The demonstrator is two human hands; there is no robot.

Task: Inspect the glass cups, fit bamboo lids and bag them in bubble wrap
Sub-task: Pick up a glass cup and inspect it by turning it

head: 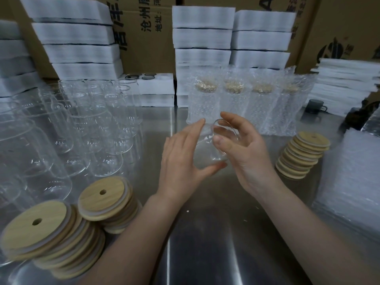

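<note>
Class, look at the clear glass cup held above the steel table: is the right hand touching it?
Touching. The head view shows the right hand's thumb pressed on the glass cup's side, its fingers curled over the rim.

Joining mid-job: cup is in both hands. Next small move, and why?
Probably free the right hand to reach the right stack of bamboo lids; the glass cup, tilted between it and the left hand, has no lid.
</note>
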